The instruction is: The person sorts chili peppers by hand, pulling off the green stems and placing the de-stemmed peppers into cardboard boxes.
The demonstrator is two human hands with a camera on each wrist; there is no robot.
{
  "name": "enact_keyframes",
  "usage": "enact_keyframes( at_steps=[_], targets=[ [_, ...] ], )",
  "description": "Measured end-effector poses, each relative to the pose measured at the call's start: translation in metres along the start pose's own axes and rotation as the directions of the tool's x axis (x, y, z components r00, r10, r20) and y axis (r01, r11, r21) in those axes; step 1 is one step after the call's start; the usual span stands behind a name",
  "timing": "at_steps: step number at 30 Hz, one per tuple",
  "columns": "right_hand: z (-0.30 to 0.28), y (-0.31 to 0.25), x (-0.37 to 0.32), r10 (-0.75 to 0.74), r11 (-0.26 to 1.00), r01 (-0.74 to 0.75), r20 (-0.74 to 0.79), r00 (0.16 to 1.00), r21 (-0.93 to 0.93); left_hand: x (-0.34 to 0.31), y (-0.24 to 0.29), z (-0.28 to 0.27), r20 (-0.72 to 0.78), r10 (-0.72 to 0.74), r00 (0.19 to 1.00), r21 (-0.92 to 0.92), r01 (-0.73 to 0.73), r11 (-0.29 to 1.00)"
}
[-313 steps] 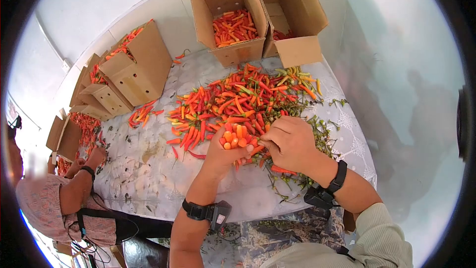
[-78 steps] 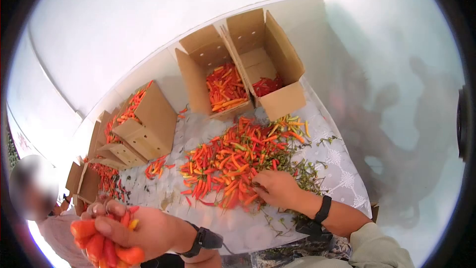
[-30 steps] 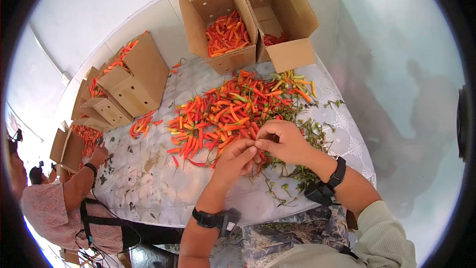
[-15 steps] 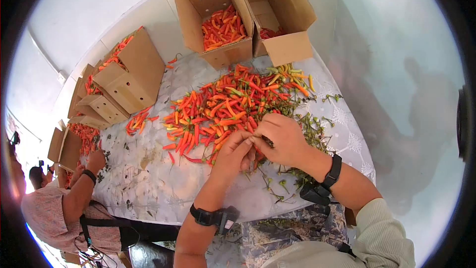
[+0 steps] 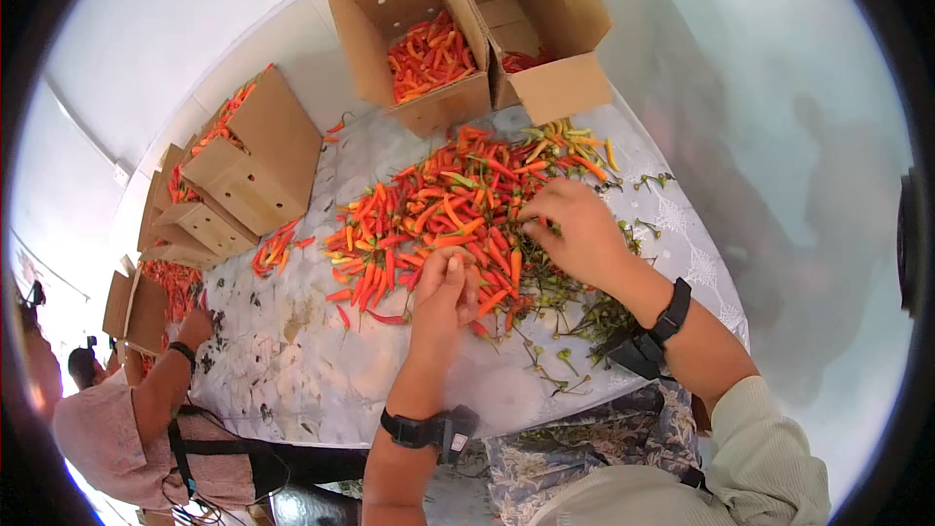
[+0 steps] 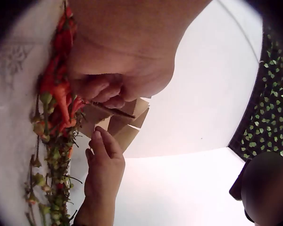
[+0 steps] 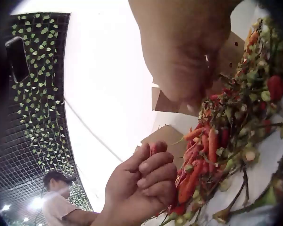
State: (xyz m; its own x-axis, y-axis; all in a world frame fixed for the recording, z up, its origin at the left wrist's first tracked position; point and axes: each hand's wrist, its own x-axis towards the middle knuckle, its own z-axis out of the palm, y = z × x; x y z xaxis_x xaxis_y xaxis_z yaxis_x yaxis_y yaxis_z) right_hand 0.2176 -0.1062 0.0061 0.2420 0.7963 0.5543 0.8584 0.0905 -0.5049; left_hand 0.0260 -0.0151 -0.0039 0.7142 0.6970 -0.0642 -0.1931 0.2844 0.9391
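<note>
My left hand [image 5: 443, 297] is raised over the near edge of the chili pile [image 5: 429, 209], its fingers curled. In the right wrist view this left hand [image 7: 148, 181] pinches a red chili pepper [image 7: 153, 149], only a bit of it showing between thumb and forefinger. A thin brownish stalk [image 6: 118, 113] sticks out by its fingers in the left wrist view. My right hand [image 5: 579, 234] hovers over the right side of the pile, beside the green stems [image 5: 609, 312]. Its fingers are loosely bent and nothing shows between them.
Two open cardboard boxes [image 5: 443, 115] with chilies stand at the back. More boxes [image 5: 268, 151] of chilies line the left side. Yellowish chilies [image 5: 560, 141] lie at the pile's back right. Another person [image 5: 136, 429] works at the left end of the white-covered table [image 5: 312, 370].
At 2.6 s ago my left hand held a bunch of chilies off to the left; it came back without them. My hands met over the pile, and now they are apart, the right farther back and right.
</note>
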Motion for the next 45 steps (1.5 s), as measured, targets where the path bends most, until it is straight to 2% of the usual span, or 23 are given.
enact_keyframes(
  at_steps=[3, 4, 10, 13, 15, 19, 22, 25, 28, 31, 34, 37, 39, 43, 45],
  targets=[
    [0.012, 0.003, -0.007, -0.201, 0.979, 0.197, 0.08, 0.976, 0.055, -0.001, 0.002, 0.001, 0.027, -0.038, 0.999, 0.015, 0.038, 0.999],
    [0.015, 0.004, -0.009, -0.189, 0.98, 0.195, 0.133, 0.973, -0.037, -0.001, 0.0, 0.0, 0.033, -0.033, 0.999, 0.026, 0.032, 0.999],
    [0.01, 0.004, -0.009, -0.118, 0.983, 0.14, 0.178, 0.977, -0.115, 0.001, -0.004, -0.005, 0.047, -0.024, 0.999, 0.036, 0.022, 0.999],
    [0.006, 0.001, -0.004, -0.23, 0.973, 0.23, 0.104, 0.968, 0.01, 0.001, -0.007, 0.0, -0.006, 0.027, 1.0, 0.058, -0.027, 0.998],
    [0.0, -0.005, -0.002, -0.157, 0.976, 0.132, 0.141, 0.978, 0.172, 0.002, -0.011, 0.0, -0.052, 0.109, 0.993, 0.113, -0.102, 0.988],
    [-0.003, -0.016, -0.002, 0.071, 0.887, -0.14, 0.169, 0.983, 0.44, -0.001, -0.007, 0.0, 0.003, 0.126, 0.992, 0.196, -0.125, 0.973],
    [0.004, -0.01, 0.001, 0.147, 0.935, -0.113, -0.079, 0.986, 0.337, 0.0, -0.008, -0.001, 0.049, 0.138, 0.989, 0.219, -0.145, 0.965],
    [-0.015, -0.004, 0.002, 0.022, 0.996, -0.031, 0.097, 0.995, 0.089, 0.0, -0.01, -0.003, 0.065, 0.118, 0.991, 0.228, -0.13, 0.965],
    [-0.014, 0.004, -0.005, -0.171, 0.983, 0.182, 0.251, 0.953, -0.022, 0.0, -0.007, -0.003, 0.067, 0.086, 0.994, 0.186, -0.097, 0.978],
    [-0.01, 0.003, -0.009, -0.111, 0.975, 0.171, 0.355, 0.928, -0.143, -0.002, -0.009, -0.004, 0.04, 0.076, 0.996, 0.16, -0.081, 0.984],
    [-0.009, 0.001, -0.004, -0.174, 0.985, 0.17, 0.24, 0.955, 0.04, 0.001, -0.009, 0.0, 0.025, 0.147, 0.989, 0.177, -0.149, 0.973],
    [-0.01, -0.01, -0.001, -0.113, 0.96, 0.048, 0.225, 0.968, 0.278, 0.0, -0.011, 0.001, 0.038, 0.198, 0.98, 0.247, -0.201, 0.948],
    [-0.004, -0.014, -0.002, -0.119, 0.941, 0.045, 0.206, 0.971, 0.335, -0.002, -0.009, 0.001, 0.072, 0.183, 0.981, 0.324, -0.196, 0.926],
    [0.006, -0.017, -0.004, -0.142, 0.921, 0.099, 0.088, 0.986, 0.378, -0.005, -0.006, 0.004, 0.043, 0.14, 0.989, 0.332, -0.146, 0.932],
    [0.0, -0.025, -0.006, 0.003, 0.877, -0.102, 0.207, 0.978, 0.47, -0.007, -0.001, 0.005, 0.045, 0.073, 0.996, 0.327, -0.084, 0.941]
  ],
)
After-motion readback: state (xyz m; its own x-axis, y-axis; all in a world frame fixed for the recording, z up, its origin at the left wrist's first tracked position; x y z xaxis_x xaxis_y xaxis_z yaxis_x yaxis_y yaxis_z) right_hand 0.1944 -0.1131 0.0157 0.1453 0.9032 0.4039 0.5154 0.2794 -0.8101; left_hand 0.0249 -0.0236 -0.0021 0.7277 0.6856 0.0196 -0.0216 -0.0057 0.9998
